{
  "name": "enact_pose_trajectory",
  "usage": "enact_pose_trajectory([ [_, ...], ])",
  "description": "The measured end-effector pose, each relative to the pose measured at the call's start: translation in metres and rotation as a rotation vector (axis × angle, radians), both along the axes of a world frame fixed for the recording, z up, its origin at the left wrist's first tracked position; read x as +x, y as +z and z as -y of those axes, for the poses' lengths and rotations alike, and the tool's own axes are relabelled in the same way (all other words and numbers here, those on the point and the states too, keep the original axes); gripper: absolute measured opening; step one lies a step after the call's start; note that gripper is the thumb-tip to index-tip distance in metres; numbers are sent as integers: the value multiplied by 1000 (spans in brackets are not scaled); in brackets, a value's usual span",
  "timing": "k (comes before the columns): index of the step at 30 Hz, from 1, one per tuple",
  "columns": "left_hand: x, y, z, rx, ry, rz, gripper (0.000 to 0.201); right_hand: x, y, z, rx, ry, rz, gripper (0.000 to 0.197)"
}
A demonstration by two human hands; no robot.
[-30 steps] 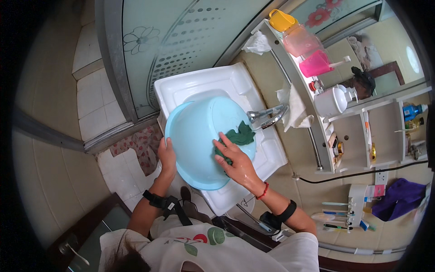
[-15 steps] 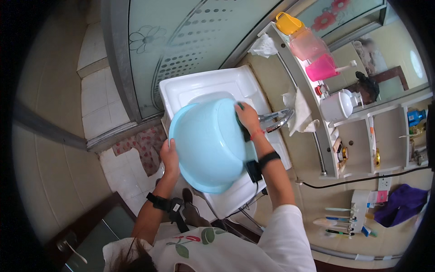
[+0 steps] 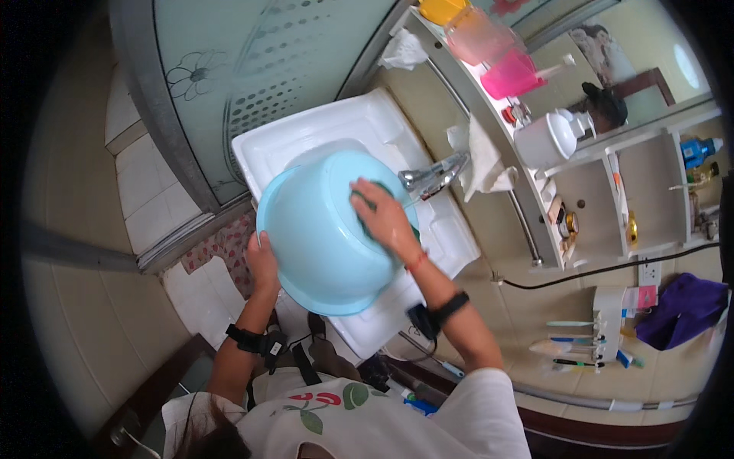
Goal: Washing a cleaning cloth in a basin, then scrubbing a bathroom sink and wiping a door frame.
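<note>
A light blue plastic basin (image 3: pixel 310 229) is tilted on its side over the white sink (image 3: pixel 358 116), its underside turned to the right. My left hand (image 3: pixel 263 266) grips the basin's rim at the left, thumb on the outer face. Across the underside lies my right hand (image 3: pixel 388 223), pressing a dark green scouring pad (image 3: pixel 368 200) against the plastic. Most of the pad is hidden beneath my fingers and palm. Just right of the basin is the chrome faucet (image 3: pixel 437 177); a thin stream of water seems to leave it near my right hand.
A white wall cabinet (image 3: pixel 569 229) with a mirror stands on the right, holding a pink cup (image 3: pixel 511 75) and a white pump bottle (image 3: pixel 549 139). A white cloth (image 3: pixel 483 162) hangs from its rail. A frosted glass door (image 3: pixel 229 69) rises beyond the sink.
My right hand has slid with the scouring pad from the basin's right edge leftward over its underside. My left hand keeps its hold on the rim. The whole view has shifted somewhat.
</note>
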State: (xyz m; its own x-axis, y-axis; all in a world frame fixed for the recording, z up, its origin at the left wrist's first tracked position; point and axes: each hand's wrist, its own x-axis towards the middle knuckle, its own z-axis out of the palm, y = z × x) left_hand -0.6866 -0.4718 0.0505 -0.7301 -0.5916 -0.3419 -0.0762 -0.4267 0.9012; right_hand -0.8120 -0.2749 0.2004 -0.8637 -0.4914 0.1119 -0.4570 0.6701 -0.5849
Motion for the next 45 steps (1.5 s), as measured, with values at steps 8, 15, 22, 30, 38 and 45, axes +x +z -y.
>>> enact_pose_trajectory([
  [8,-1,-8,3,84,74,-29,30,1,-18,-65,53,-406,239,41],
  [15,0,-13,3,8,21,41,32,111,15,-32,-151,-212,-22,33],
  [22,7,-31,15,-107,-138,77,35,64,3,48,-51,125,-341,25],
  [30,38,3,-29,766,-200,-14,57,63,-18,121,602,84,-537,26],
  [38,47,19,-42,396,-263,-9,58,153,-74,-16,-234,190,-568,39],
  [45,49,58,-83,613,-113,20,61,137,-49,-99,-149,-164,-499,40],
])
